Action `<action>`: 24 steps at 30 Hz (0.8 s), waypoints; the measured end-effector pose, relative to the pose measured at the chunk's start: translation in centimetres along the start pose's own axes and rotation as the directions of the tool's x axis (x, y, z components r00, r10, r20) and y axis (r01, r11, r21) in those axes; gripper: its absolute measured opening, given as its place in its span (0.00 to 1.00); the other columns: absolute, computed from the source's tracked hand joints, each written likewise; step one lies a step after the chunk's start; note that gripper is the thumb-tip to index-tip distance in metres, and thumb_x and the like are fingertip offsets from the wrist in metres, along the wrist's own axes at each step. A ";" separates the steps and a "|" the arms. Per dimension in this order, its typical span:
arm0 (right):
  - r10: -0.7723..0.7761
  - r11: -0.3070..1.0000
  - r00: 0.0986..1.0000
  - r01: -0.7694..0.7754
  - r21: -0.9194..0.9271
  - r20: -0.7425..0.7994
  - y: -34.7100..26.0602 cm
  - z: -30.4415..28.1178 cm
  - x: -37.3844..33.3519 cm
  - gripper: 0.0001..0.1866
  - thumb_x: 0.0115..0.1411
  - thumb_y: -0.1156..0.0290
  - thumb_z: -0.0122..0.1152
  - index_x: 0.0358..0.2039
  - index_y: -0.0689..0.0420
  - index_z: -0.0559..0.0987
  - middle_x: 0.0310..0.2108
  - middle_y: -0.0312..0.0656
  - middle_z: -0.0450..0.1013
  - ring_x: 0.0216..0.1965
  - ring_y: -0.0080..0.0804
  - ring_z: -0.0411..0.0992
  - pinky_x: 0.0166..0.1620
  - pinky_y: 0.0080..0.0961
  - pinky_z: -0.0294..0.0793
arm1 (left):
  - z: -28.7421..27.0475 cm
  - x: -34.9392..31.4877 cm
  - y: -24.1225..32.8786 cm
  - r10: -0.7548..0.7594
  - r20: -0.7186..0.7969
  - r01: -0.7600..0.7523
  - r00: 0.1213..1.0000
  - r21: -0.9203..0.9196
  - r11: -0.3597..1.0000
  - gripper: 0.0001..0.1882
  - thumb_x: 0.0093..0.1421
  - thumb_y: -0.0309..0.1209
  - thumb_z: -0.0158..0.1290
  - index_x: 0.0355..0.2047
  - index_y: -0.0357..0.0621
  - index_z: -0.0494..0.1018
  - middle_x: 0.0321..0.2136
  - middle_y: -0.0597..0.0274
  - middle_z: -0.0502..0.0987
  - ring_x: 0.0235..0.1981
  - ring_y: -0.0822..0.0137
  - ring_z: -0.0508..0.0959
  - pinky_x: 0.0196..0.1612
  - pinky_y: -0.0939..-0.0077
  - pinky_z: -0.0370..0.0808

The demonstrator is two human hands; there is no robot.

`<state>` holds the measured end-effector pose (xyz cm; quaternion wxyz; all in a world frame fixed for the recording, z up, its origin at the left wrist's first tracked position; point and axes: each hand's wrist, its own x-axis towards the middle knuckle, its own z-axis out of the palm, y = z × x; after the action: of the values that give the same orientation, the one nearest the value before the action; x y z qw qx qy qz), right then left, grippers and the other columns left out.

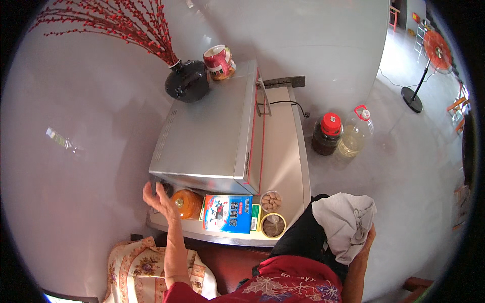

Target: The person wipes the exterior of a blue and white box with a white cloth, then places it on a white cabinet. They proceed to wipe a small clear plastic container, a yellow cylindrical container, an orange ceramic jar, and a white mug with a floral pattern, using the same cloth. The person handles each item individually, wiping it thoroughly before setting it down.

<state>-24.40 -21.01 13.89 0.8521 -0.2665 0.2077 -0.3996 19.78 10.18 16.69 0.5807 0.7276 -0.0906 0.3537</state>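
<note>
Left hand [157, 198] spread open, empty, beside jar [186, 203] under microwave [209, 136]; right hand [365, 242] clutching grey cloth [343, 222]; reach carefully

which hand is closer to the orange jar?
Left. The left hand is right beside the orange jar, fingers nearly touching it. The right hand is far off, holding a white cloth.

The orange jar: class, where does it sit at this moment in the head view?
The orange jar stands low and left of centre on the shelf, just under the silver microwave, between the left hand and the blue box.
</note>
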 end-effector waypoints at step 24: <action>0.459 0.878 0.818 -0.477 0.037 -0.346 6.4 -7.4 6.1 0.28 0.58 0.55 0.47 0.53 0.63 0.68 0.47 0.49 0.71 0.47 0.44 0.71 0.50 0.41 0.71 | 45.1 10.4 7.8 -0.297 0.489 0.349 0.820 -0.015 0.937 0.19 0.53 0.36 0.57 0.38 0.31 0.73 0.32 0.56 0.77 0.30 0.66 0.77 0.32 0.71 0.73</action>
<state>-21.31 -24.53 3.40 0.8671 -0.1551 0.4227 -0.2130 41.66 -30.31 25.85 0.6286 0.7657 -0.1251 0.0537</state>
